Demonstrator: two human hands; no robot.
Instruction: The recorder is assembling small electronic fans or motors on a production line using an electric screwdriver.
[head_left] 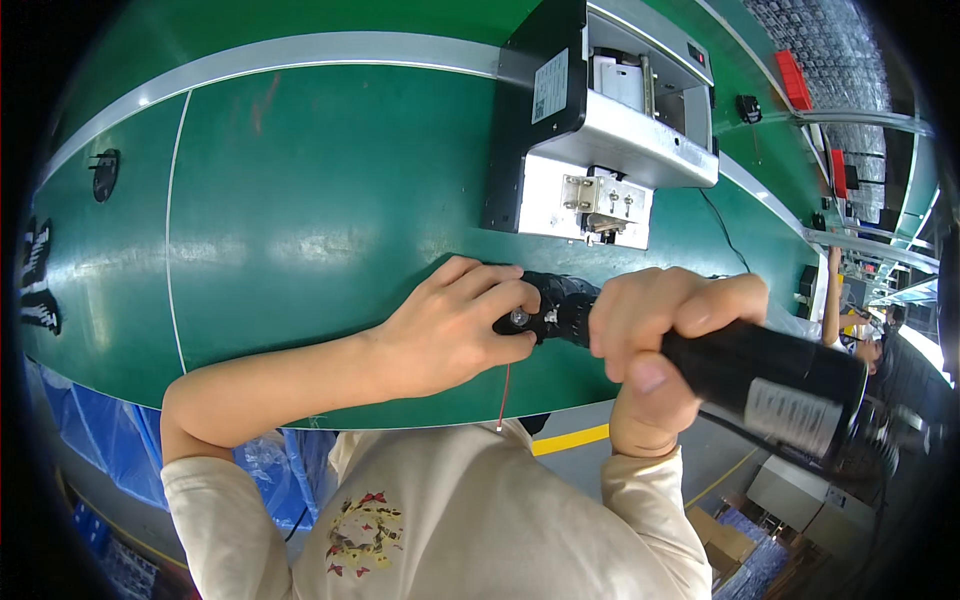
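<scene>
A black electric screwdriver (765, 375) lies almost level in my right hand (665, 335), whose fingers and thumb wrap round its front end. Its narrow nose (572, 312) points left, toward my left hand (455, 325). The fingers of my left hand are curled over a small black part (508, 322) with a shiny round spot, near the front edge of the green table. The screwdriver's tip reaches this part, but I cannot tell whether a screw sits there. A thin red wire (506, 390) hangs below my left hand toward the table edge, with a pale plug at its end.
A silver and black machine (610, 130) with a metal block on its front stands just beyond my hands. A black plug-like piece (106, 175) lies at the far left of the green table (290, 190). Red bins (793, 80) and another person's arm (832, 290) are at the right.
</scene>
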